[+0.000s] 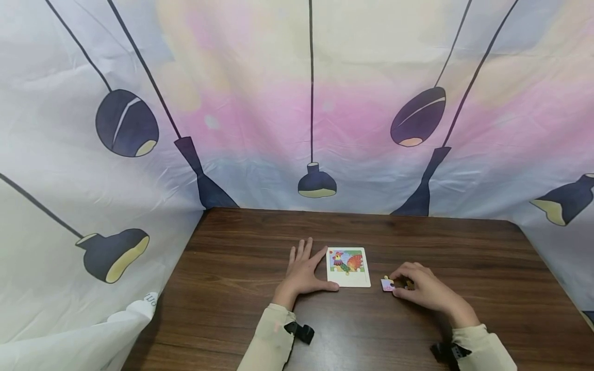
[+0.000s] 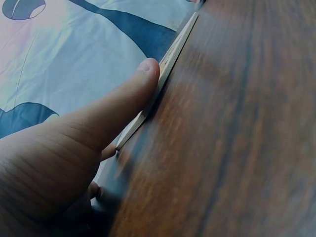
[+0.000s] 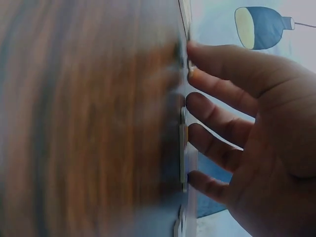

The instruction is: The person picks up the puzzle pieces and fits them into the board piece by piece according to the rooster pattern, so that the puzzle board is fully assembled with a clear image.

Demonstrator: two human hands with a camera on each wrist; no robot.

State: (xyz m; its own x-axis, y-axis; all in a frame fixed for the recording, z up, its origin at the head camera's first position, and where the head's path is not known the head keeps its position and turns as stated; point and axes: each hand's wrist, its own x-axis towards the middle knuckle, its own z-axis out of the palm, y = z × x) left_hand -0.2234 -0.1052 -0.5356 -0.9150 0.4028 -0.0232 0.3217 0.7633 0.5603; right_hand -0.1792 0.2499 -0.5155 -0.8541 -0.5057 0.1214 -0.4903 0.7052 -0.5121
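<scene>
In the head view a square puzzle board [image 1: 355, 280] lies flat on the table, its upper part filled with a picture of a colourful hen and its lower strip plain white. My left hand [image 1: 303, 273] spreads beside it, thumb on the lower left edge and index finger at the upper left corner. Right of the board, a small lilac puzzle piece [image 1: 387, 285] sits low at the table between the thumb and index fingertips of my right hand [image 1: 424, 288], which pinch it. More puzzle pieces [image 1: 409, 284] lie under that palm, partly hidden; the right wrist view shows a piece [image 3: 182, 148] edge-on.
Everything lies on a dark brown wooden table [image 1: 362, 330]. Behind and to the left hangs a pastel cloth [image 1: 260, 129] printed with dark lamps. Dark straps with small black devices [image 1: 303, 333] are on both wrists.
</scene>
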